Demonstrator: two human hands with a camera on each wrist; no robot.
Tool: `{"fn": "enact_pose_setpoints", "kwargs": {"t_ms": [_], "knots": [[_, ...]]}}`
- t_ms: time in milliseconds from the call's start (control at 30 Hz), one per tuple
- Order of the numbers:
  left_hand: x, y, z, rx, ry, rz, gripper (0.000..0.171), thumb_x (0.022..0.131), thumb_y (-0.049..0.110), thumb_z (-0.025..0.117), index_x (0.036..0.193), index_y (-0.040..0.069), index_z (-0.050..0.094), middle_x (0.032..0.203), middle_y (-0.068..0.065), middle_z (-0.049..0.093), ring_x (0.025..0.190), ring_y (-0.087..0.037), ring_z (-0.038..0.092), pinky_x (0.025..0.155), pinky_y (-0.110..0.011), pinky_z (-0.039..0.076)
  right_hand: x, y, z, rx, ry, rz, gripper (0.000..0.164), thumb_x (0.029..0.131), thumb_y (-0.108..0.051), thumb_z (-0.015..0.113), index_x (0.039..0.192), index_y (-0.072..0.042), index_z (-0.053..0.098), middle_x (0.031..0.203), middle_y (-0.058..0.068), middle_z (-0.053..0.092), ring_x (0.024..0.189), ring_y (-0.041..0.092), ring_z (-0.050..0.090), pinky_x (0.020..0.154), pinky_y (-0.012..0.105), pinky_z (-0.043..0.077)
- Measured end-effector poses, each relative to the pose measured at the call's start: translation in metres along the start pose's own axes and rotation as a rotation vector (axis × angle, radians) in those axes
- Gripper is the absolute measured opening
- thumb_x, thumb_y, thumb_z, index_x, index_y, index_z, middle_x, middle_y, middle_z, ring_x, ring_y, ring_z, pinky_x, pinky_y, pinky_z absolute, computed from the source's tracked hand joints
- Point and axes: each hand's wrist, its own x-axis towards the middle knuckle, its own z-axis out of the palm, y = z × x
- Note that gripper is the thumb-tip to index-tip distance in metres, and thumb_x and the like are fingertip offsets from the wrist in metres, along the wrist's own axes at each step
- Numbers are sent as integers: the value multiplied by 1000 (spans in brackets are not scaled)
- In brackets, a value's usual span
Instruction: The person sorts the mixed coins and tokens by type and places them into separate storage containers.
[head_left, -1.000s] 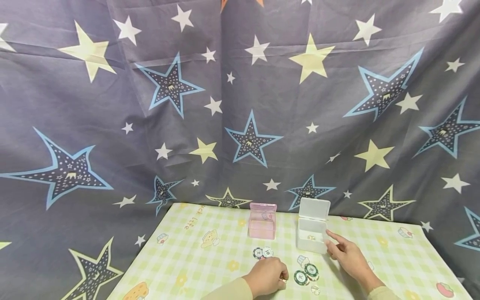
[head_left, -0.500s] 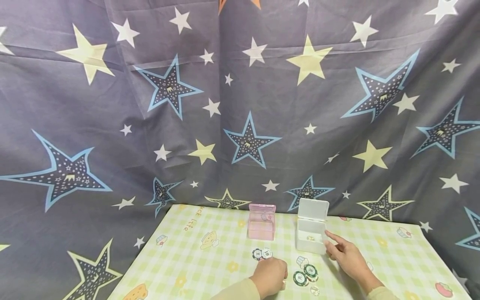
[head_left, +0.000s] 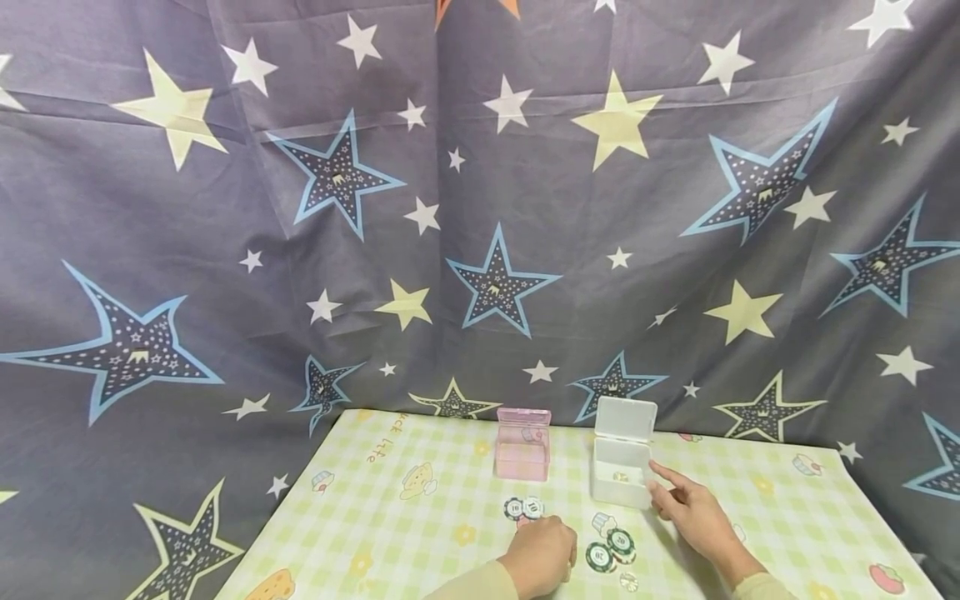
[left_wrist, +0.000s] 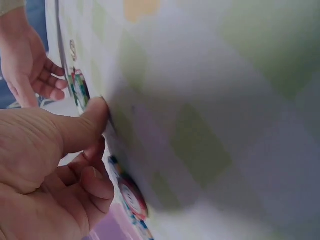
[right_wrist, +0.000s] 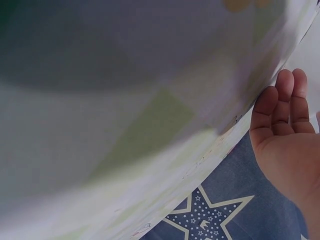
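My left hand [head_left: 540, 554] is low over the cloth, thumb and forefinger pinching a small shiny disc mostly hidden by the fingers. Just beyond it lie a dark "10" poker chip [head_left: 513, 508], a white "10" poker chip [head_left: 533, 507] and a red poker chip [left_wrist: 132, 196] partly covered by the hand. Beside the white open-lidded box [head_left: 621, 494], my right hand [head_left: 699, 523] rests its nearly straight fingers at the right wall. A small gold-clear disc [head_left: 621, 477] lies inside that box. Green "20" poker chips [head_left: 621, 542] sit between the hands, near another gold-clear disc [head_left: 628, 582].
A pink see-through box [head_left: 522, 462] with its lid raised stands left of the white one. Both are near the back of the table, which has a green checked cloth [head_left: 420, 533]. Behind hangs a dark star-patterned curtain [head_left: 420, 367].
My left hand has shifted slightly right and turned, so the shiny disc at its fingertips shows less. The right hand stays at the white box; boxes and chips have not moved.
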Motion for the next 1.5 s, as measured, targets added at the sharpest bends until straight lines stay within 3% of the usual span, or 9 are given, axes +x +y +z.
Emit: {"fn": "enact_pose_setpoints", "kwargs": {"t_ms": [133, 367, 567, 800, 967, 1100, 1200, 1333, 1500], "knots": [[-2, -12, 1, -116, 23, 42, 25, 73, 20, 92, 71, 26, 68, 69, 16, 61, 65, 1, 49, 66, -22, 47, 1, 0, -1, -3, 3, 4, 60, 109, -42, 61, 159, -11, 51, 92, 2, 81, 84, 14, 73, 76, 29, 54], [-4, -21, -3, -186, -13, 95, 18, 84, 16, 86, 84, 27, 71, 75, 18, 68, 71, 2, 56, 70, -21, 49, 1, 1, 0, -2, 1, 4, 60, 109, -42, 62, 159, -11, 51, 90, 1, 81, 81, 12, 72, 75, 28, 53], [-7, -25, -9, -307, -19, 90, 24, 83, 5, 82, 75, 23, 68, 66, 17, 59, 64, 1, 49, 67, -18, 45, 1, 0, 0, 1, 4, 3, 59, 109, -40, 62, 159, -10, 51, 91, 2, 81, 82, 13, 72, 75, 28, 54], [-7, -31, -8, -320, -28, 94, 14, 86, 13, 84, 78, 23, 81, 68, 20, 67, 70, 7, 50, 91, -19, 52, 0, -1, 1, 0, 2, 10, 59, 109, -40, 62, 159, -10, 51, 92, 3, 81, 82, 14, 73, 76, 31, 56], [-7, -34, -6, -350, -46, 94, 12, 85, 10, 82, 82, 22, 83, 65, 18, 62, 66, 5, 49, 73, -14, 46, 1, 0, 1, -3, 3, 9, 59, 109, -39, 62, 159, -10, 51, 92, 2, 81, 81, 14, 72, 76, 30, 55], [-5, -37, -7, -407, -76, 75, 13, 87, 7, 80, 88, 20, 84, 66, 17, 59, 64, 3, 47, 67, -14, 44, 1, 0, 1, -3, 2, 7, 59, 109, -39, 62, 159, -10, 51, 91, 2, 81, 82, 13, 72, 74, 28, 53], [-1, -39, -11, -471, -77, 48, 13, 90, 6, 78, 93, 18, 84, 73, 16, 67, 67, 3, 51, 73, -17, 50, 2, 0, 0, 0, 1, 4, 59, 109, -39, 61, 159, -10, 51, 91, 2, 81, 82, 13, 72, 74, 28, 53], [10, -40, -17, -584, -20, 18, 12, 92, 8, 77, 98, 16, 83, 85, 11, 76, 76, 3, 59, 82, -21, 54, 2, 1, 0, 8, 1, 5, 58, 109, -39, 62, 159, -11, 51, 92, 3, 81, 83, 14, 73, 74, 28, 53], [30, -34, -23, -828, 81, -85, 11, 96, 7, 76, 104, 12, 81, 93, 5, 76, 73, -3, 54, 69, -22, 49, 1, 1, 1, 2, 4, 8, 59, 109, -39, 62, 159, -10, 51, 92, 2, 81, 82, 13, 72, 74, 28, 53]]}}
